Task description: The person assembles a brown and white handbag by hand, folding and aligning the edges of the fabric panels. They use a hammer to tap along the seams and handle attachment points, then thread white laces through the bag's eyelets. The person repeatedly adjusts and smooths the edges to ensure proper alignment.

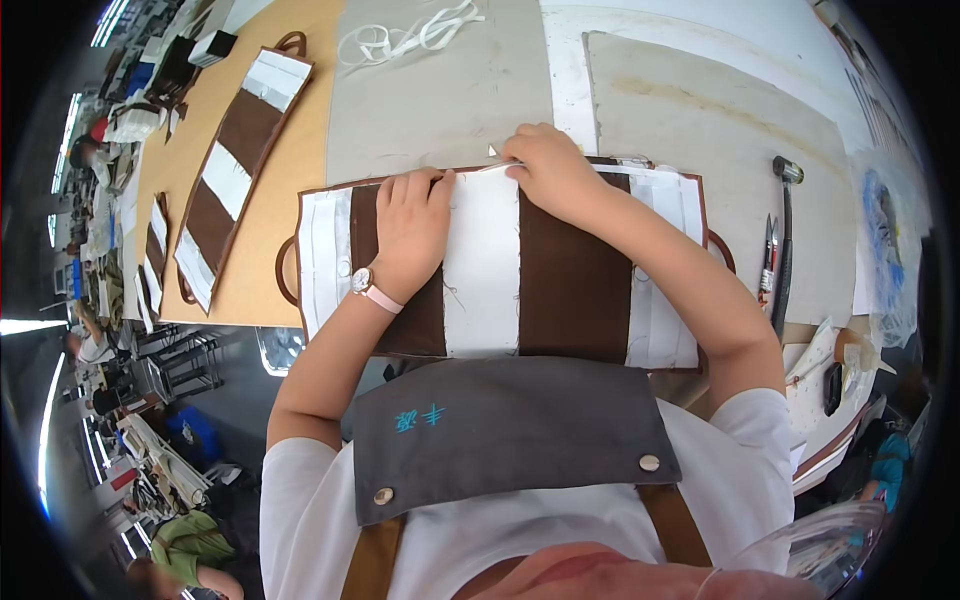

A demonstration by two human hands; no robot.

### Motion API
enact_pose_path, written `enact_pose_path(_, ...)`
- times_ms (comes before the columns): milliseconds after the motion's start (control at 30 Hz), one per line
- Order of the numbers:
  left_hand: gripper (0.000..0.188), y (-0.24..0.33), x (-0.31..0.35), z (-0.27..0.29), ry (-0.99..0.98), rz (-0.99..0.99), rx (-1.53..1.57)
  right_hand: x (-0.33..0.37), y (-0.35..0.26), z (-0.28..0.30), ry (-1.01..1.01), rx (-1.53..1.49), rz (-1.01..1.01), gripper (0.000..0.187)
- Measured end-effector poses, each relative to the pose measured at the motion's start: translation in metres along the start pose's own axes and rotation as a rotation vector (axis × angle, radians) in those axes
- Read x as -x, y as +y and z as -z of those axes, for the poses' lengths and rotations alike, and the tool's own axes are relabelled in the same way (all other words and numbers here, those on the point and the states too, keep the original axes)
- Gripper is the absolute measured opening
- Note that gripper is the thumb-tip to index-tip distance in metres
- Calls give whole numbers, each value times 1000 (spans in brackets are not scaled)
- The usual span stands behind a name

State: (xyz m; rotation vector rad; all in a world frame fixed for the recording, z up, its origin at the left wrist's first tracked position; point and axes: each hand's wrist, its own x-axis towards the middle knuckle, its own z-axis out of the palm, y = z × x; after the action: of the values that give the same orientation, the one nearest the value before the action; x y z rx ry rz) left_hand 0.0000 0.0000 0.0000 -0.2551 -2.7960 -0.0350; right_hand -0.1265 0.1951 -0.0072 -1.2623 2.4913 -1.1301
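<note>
Well, left hand (412, 220) palm-down near right hand (552, 172) on striped panel (482, 270)

One brown-and-white striped fabric panel (480, 270), two curved brown handles (286, 268) (one per side). On panel: two bare hands (412, 215) (550, 165). Left of panel: at least two striped brown-and-white pieces (250, 130) (155, 245). Right: one black-handled hammer (786, 240).
</note>
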Motion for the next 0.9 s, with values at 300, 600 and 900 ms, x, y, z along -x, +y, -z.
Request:
enact_pose_path(300, 36, 42, -21, -7, 10, 22, 176, 15, 9, -3, 68, 281, 355, 5)
enact_pose_path(600, 47, 42, -12, 3, -75, -60, -156, 27, 0, 0, 35, 470, 450, 8)
enact_pose_path(900, 40, 55, -22, -17, 67, -62, 129, 30, 18, 44, 185, 140, 7, 20)
